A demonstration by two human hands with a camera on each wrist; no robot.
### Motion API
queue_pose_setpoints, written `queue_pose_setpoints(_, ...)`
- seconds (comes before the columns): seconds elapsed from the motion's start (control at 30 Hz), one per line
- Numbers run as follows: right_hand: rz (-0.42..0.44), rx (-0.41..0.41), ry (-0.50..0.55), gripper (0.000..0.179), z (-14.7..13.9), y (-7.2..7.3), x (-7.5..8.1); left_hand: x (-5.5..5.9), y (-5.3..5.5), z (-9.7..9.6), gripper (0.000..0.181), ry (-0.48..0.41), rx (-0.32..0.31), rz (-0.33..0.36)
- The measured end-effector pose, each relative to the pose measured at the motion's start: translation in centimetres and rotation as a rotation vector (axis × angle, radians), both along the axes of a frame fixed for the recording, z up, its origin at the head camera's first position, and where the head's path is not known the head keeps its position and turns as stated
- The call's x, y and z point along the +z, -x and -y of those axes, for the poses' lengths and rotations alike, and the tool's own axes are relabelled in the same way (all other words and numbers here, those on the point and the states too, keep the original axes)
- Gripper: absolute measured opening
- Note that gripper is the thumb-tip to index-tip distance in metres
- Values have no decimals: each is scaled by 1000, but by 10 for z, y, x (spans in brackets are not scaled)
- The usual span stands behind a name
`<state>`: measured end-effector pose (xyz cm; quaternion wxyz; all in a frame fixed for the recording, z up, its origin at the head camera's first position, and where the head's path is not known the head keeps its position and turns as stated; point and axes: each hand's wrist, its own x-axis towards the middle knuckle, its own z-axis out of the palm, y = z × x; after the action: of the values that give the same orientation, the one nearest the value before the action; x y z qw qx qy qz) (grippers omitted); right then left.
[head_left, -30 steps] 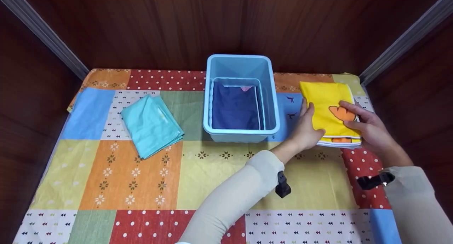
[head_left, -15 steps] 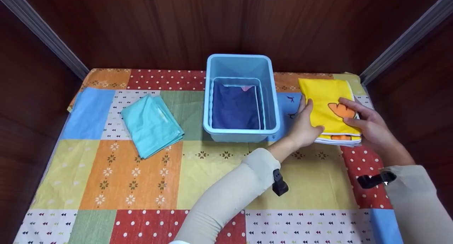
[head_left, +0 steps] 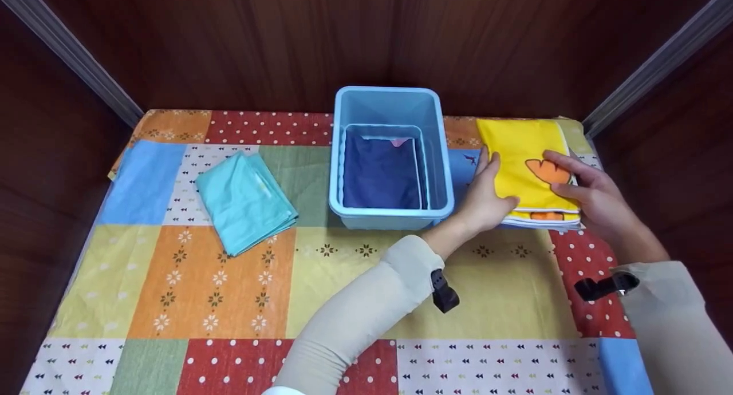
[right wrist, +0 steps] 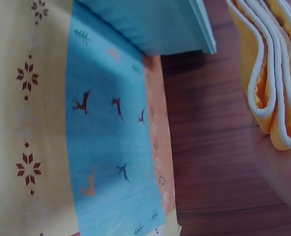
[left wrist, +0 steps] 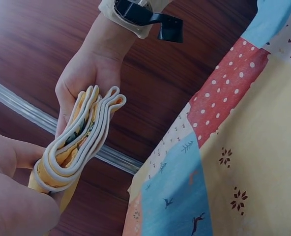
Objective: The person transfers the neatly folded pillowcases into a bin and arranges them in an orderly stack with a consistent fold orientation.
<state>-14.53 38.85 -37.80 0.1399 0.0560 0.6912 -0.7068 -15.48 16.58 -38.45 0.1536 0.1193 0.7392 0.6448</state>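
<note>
A yellow folded cloth (head_left: 527, 149) with white edging and an orange carrot print is held between both hands at the right. My left hand (head_left: 482, 200) grips its left side, thumb on top. On the opposite side my right hand (head_left: 602, 203) holds it, with thumb and a finger over the print. Several stacked layers with white borders show at the cloth's end (left wrist: 81, 140) in the left wrist view. Both wrist views show the bundle raised above the table.
A light blue plastic bin (head_left: 389, 212) stands at the back centre, with a dark blue folded cloth (head_left: 381, 174) inside. A turquoise folded cloth (head_left: 246, 203) lies to its left. Dark wood panels (head_left: 275, 46) enclose the patchwork-covered table (head_left: 343, 292).
Both hands have shifted the yellow cloth slightly up and to the left in the head view. The bin and the turquoise cloth stay in place.
</note>
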Motion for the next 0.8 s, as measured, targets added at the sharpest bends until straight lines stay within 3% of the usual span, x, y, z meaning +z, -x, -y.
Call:
queue_pose_setpoints(0.23,-50,13,12,55,10,5,3,4,2,14,81,-64,-12,14)
queue_pose_setpoints(0.43,-111,40,6,55,23,7,4,5,3,27,82,-46,-19,13)
queue_pose_setpoints(0.8,-94,73,24,55,40,12,11,13,5,47,83,-54,-7,4)
